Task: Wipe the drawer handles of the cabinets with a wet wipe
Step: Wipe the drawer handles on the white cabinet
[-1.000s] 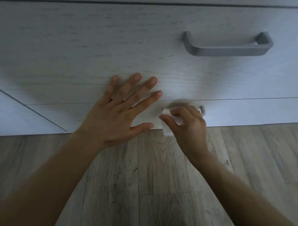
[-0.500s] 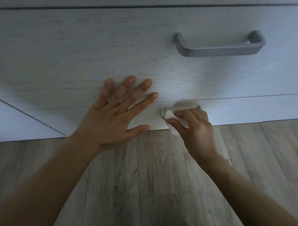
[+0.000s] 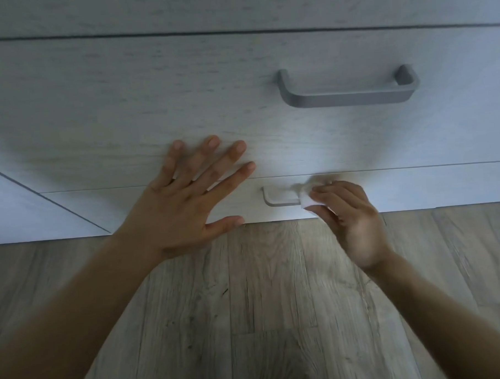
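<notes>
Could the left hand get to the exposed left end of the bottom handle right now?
Probably yes. The left hand lies flat and empty on the drawer front, just left of the bottom handle. Nothing sits between them; the right hand and wipe cover only its right end.

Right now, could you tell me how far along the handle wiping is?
In hand: the right hand presses the wet wipe on the lower handle, whose left part shows bare. The left hand lies flat on the drawer front. The upper handle has no hand on it; whether it is already wiped cannot be told.
</notes>
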### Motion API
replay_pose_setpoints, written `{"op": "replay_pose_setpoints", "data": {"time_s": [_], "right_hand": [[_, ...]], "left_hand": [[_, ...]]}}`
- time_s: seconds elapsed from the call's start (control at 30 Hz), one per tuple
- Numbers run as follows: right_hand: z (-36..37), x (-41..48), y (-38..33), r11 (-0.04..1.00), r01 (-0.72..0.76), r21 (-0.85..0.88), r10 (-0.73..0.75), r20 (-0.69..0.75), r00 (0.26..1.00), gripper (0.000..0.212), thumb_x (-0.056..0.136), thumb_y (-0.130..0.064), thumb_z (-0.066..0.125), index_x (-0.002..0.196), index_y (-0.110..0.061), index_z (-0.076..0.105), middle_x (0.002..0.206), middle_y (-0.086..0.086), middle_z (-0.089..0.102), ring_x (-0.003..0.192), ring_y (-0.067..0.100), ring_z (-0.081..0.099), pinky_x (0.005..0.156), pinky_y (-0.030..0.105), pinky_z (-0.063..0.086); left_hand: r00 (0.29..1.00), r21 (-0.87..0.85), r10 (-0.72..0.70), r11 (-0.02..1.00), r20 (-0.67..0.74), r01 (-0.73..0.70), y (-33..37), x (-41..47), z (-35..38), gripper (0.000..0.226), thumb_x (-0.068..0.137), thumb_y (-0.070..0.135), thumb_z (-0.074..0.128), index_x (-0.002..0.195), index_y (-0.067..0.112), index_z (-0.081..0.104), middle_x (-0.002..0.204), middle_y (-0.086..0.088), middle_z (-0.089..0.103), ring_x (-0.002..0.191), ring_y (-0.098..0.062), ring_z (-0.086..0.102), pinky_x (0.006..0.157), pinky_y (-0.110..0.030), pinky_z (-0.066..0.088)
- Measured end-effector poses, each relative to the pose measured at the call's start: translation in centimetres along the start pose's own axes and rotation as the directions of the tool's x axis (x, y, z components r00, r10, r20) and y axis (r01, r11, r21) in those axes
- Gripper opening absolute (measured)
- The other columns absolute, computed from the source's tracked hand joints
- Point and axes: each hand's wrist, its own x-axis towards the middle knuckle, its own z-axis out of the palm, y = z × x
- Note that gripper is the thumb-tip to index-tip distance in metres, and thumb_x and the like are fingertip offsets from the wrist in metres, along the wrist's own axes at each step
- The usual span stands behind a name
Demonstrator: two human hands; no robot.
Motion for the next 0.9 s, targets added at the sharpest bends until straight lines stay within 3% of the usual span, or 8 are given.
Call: {"op": "replay_pose_setpoints", "data": {"time_s": [0.13,0.27,0.47,0.67,0.8,0.9], "right_hand": [[-1.3,-0.2,1.5,0.994,0.084,-0.067,-0.084,0.005,0.996,0.016,0.085,-0.013,0.064,0.089,0.000,0.072,0.096,0.010,0.071,0.101,0.022,0.058,0.095,0.029,0.044],[-2.9,-0.2,1.1,0.996,-0.017,-0.088,0.017,-0.003,1.000,0.017,0.087,-0.016,0.062,0.090,-0.003,0.073,0.094,0.008,0.070,0.088,0.026,0.062,0.079,0.033,0.048],[-8.2,3.9,-4.6,0.997,-0.066,0.040,0.067,-0.019,0.998,0.027,0.091,-0.025,0.056,0.089,-0.003,0.072,0.085,0.002,0.065,0.081,0.014,0.055,0.077,0.019,0.044],[-16.5,12.2,-14.0,0.989,-0.047,0.143,0.056,-0.060,0.997,0.022,0.083,-0.024,0.064,0.079,-0.004,0.074,0.082,-0.005,0.065,0.080,0.006,0.056,0.076,0.016,0.046],[-22.5,20.9,-21.6,0.971,-0.035,0.235,0.046,-0.043,0.998,0.039,0.094,-0.036,0.050,0.079,-0.008,0.074,0.087,-0.009,0.064,0.084,0.002,0.054,0.084,0.011,0.042],[-26.6,28.0,-27.5,0.942,-0.075,0.326,0.084,-0.015,0.996,0.046,0.096,-0.038,0.045,0.077,-0.007,0.074,0.082,-0.002,0.066,0.084,0.000,0.053,0.089,0.005,0.038]], "left_hand": [[0.999,-0.017,-0.012,1.000,0.031,0.013,0.2,0.0,-0.3,0.070,0.093,0.062,0.027,0.149,0.020,0.021,0.157,-0.001,-0.009,0.143,-0.023,-0.011,0.115,-0.047,-0.007],[0.998,-0.081,-0.014,0.997,0.060,0.019,0.1,-0.1,-1.2,0.068,0.095,0.060,0.022,0.149,0.019,0.020,0.158,-0.002,0.001,0.144,-0.024,-0.001,0.116,-0.047,-0.001],[0.992,-0.110,0.017,0.994,0.125,-0.003,-1.0,-0.1,-6.1,0.059,0.093,0.035,0.043,0.145,0.010,0.030,0.153,-0.014,0.023,0.140,-0.029,0.023,0.111,-0.050,0.023],[0.979,-0.227,-0.033,0.971,0.202,0.079,-6.4,0.8,-19.5,0.050,0.084,0.014,0.040,0.133,0.009,0.042,0.138,-0.011,0.050,0.122,-0.023,0.051,0.110,-0.040,0.024],[0.971,-0.276,-0.089,0.949,0.221,0.150,-12.4,2.3,-31.3,0.042,0.085,0.015,0.040,0.127,0.013,0.045,0.129,-0.005,0.058,0.115,-0.016,0.057,0.110,-0.033,0.030],[0.966,-0.309,-0.163,0.925,0.200,0.220,-17.7,2.9,-40.3,0.044,0.083,0.017,0.045,0.126,0.013,0.046,0.128,-0.005,0.059,0.117,-0.016,0.053,0.109,-0.032,0.031]]}}
